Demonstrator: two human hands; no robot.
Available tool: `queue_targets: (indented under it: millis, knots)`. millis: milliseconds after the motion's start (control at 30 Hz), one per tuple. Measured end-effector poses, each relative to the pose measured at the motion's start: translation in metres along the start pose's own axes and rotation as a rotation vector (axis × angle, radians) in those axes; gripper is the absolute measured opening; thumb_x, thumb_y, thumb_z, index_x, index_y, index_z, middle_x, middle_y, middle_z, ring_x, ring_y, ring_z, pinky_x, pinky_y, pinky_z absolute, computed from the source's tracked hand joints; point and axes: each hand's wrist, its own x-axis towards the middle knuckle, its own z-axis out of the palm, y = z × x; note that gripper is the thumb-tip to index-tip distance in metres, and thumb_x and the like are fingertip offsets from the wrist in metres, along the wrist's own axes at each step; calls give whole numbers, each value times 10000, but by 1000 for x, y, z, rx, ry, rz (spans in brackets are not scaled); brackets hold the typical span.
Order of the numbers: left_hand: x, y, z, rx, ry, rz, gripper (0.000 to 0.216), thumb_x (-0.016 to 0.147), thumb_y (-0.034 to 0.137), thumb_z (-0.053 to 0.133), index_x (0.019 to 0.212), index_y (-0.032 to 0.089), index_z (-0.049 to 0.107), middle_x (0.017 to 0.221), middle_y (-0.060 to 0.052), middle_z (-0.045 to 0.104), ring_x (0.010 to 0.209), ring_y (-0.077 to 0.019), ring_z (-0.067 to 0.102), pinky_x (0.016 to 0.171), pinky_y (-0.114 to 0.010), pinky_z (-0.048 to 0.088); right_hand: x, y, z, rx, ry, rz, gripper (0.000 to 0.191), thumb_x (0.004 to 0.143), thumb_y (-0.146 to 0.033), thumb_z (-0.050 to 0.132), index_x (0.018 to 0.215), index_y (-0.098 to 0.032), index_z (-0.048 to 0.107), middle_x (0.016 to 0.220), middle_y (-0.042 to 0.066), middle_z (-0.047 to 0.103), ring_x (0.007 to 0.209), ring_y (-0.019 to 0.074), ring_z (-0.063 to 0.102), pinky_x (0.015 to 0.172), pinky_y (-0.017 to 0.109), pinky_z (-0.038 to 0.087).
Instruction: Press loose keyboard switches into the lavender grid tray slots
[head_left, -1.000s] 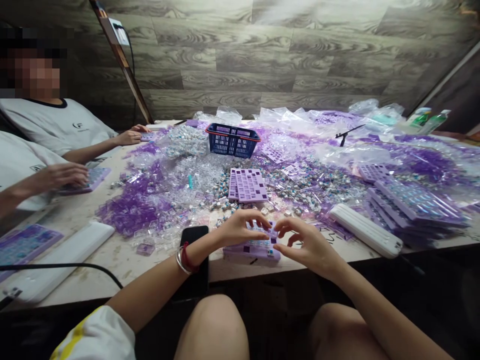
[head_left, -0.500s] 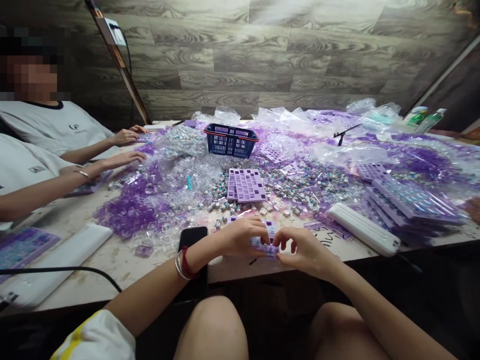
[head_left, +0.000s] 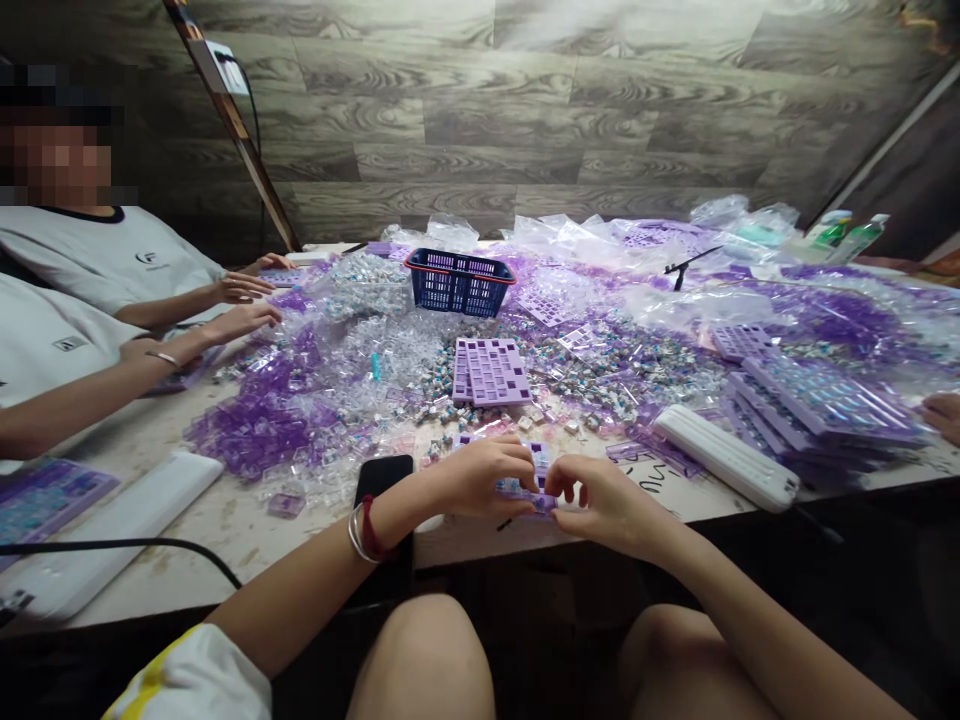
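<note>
A small lilac keyboard plate (head_left: 534, 487) with blue-stemmed switches in it lies at the table's near edge. My left hand (head_left: 480, 476) curls over its left side, fingers bent on top of it. From the right my right hand (head_left: 600, 500) grips the same plate, thumb and fingers pinched at its edge. A black phone (head_left: 382, 478) lies beside my left wrist, which wears a silver bangle and a red string. A pile of loose switches (head_left: 480, 410) lies just beyond my hands, with an empty lilac plate (head_left: 491, 371) on it.
A blue basket (head_left: 459, 281) stands mid-table among clear bags and purple keycaps (head_left: 262, 420). Stacked lilac plates (head_left: 817, 410) and a white bar (head_left: 726, 457) lie right. Two people sit left, hands (head_left: 240, 320) on the table. Another hand (head_left: 941, 415) shows at the right edge.
My hands have closed round the plate and drawn it slightly toward the table edge. The nearer person at left stretched a hand out to the purple pile.
</note>
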Motion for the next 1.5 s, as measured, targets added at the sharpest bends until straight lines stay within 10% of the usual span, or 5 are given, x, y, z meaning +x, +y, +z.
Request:
queue_targets:
  millis: [1500]
  knots:
    - [-3,-7,5,-40,58,65,121,842,228,588,790,139,653,828,-69,599,744,-132,541,689,-241,441,0,-1,-3,2,-29,-3,70,721,-103,594,753,-165,601,730,22,623,668,141,574,612,236,432]
